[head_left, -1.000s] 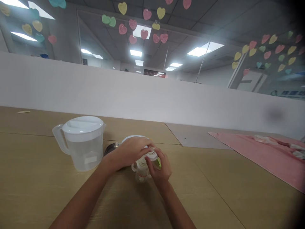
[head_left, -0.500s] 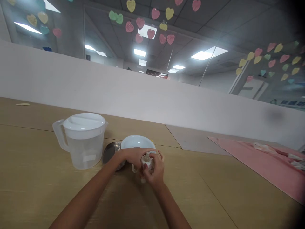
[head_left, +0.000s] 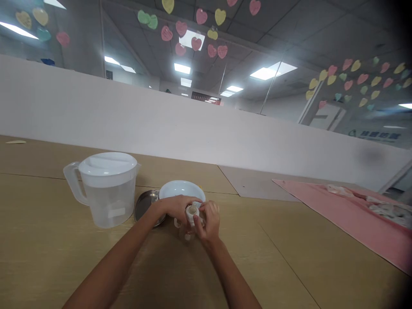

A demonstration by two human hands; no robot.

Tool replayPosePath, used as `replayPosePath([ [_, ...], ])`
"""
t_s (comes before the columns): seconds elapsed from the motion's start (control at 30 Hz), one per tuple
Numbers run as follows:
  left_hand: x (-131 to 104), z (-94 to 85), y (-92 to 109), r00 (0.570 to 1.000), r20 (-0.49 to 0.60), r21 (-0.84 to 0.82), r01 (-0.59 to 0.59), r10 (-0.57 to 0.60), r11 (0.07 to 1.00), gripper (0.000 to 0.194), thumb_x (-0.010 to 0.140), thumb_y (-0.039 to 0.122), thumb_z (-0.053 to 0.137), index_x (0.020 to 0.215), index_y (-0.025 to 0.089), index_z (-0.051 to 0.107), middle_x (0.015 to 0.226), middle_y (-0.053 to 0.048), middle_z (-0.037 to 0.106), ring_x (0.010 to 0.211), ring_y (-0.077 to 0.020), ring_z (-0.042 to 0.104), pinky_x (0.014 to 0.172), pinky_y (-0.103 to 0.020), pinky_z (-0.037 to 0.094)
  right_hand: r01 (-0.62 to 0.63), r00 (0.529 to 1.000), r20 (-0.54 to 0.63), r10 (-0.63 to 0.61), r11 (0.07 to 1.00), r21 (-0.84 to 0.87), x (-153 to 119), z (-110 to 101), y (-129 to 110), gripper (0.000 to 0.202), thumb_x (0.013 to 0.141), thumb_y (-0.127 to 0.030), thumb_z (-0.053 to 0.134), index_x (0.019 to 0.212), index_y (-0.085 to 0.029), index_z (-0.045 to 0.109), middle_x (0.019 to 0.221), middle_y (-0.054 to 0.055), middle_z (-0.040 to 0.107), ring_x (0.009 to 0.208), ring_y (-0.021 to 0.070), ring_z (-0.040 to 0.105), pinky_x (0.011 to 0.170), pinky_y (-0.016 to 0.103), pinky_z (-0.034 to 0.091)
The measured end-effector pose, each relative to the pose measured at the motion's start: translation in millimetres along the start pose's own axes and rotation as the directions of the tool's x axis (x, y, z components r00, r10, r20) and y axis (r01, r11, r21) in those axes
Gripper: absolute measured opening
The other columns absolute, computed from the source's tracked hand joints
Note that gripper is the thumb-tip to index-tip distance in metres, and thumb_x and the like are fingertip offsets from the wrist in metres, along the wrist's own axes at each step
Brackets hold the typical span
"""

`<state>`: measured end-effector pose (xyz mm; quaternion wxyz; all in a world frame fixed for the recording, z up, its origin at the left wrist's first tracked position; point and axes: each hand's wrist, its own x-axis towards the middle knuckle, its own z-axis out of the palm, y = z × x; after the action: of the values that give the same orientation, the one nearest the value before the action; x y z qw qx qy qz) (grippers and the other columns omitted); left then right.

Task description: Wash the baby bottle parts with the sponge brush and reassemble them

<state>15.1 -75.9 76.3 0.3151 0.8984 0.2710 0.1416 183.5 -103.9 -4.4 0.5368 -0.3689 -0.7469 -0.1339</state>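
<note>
My left hand (head_left: 176, 206) is curled around a small whitish bottle-like container (head_left: 192, 210), whose round top with a beige centre faces up toward me. My right hand (head_left: 210, 221) is closed at the container's right side, its thumb against the rim. Whatever lies between its fingers is too small and hidden to make out. Just behind the hands sits a white bowl (head_left: 182, 188), partly covered by them. A round metal dish (head_left: 143, 204) lies left of the bowl, with the left forearm over part of it. Small pale round objects show beneath the hands, unclear in kind.
A lidded translucent pitcher (head_left: 111, 193), holding clear liquid, stands to the left on the wooden table (head_left: 277, 253). At the right lies a pink cloth (head_left: 341, 210) with crumpled plastic (head_left: 386, 212) on it. A low white wall (head_left: 193, 137) borders the table's back.
A clear knob-like piece that stood on the container's top no longer shows there, and the round top is exposed. My right hand has shifted slightly to the container's side. The view has turned slightly right.
</note>
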Motion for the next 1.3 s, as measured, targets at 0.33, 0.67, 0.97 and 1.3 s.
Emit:
replayPosePath([
  [0.33, 5, 5.0, -10, 0.998, 0.014, 0.051, 0.057, -0.058, 0.997, 0.056, 0.051, 0.029, 0.073, 0.103, 0.024, 0.051, 0.087, 0.002, 0.060, 0.078, -0.0203, 0.055, 0.060, -0.025, 0.040, 0.189, 0.973, -0.130, -0.190, 0.982, -0.016, -2, 2, -13, 0.008, 0.078, -0.016, 0.047, 0.072, -0.020, 0.046, 0.074, 0.004, 0.060, 0.069, 0.0162, 0.054, 0.072, 0.037, 0.045],
  [0.67, 5, 5.0, -8, 0.998, 0.051, 0.009, 0.020, -0.021, 1.000, 0.043, 0.058, 0.017, 0.063, 0.099, 0.026, 0.053, 0.088, 0.003, 0.060, 0.079, -0.0175, 0.053, 0.064, -0.024, 0.040, 0.360, 0.924, -0.121, -0.362, 0.932, -0.033, 0, -3, -25, 0.008, 0.075, -0.013, 0.048, 0.074, -0.020, 0.051, 0.064, 0.001, 0.058, 0.062, 0.0145, 0.052, 0.064, 0.032, 0.044],
  [0.97, 5, 8.1, -12, 0.999, 0.027, 0.007, 0.020, -0.020, 1.000, 0.047, 0.057, 0.017, 0.064, 0.100, 0.026, 0.048, 0.090, 0.004, 0.058, 0.079, -0.0173, 0.053, 0.065, -0.024, 0.040, 0.275, 0.947, -0.177, -0.269, 0.961, 0.009, -2, 2, -25, 0.010, 0.076, -0.012, 0.047, 0.080, -0.020, 0.052, 0.070, 0.004, 0.059, 0.067, 0.0160, 0.056, 0.062, 0.032, 0.046],
  [1.3, 4, 5.3, -7, 0.995, 0.090, -0.073, 0.041, -0.035, 0.996, 0.047, 0.058, 0.019, 0.067, 0.100, 0.025, 0.048, 0.085, 0.003, 0.057, 0.076, -0.0186, 0.054, 0.060, -0.025, 0.041, -0.028, 0.947, -0.314, 0.065, 0.992, 0.121, -6, 10, -29, 0.014, 0.085, -0.012, 0.042, 0.083, -0.020, 0.054, 0.076, 0.006, 0.059, 0.071, 0.0158, 0.057, 0.062, 0.030, 0.047],
])
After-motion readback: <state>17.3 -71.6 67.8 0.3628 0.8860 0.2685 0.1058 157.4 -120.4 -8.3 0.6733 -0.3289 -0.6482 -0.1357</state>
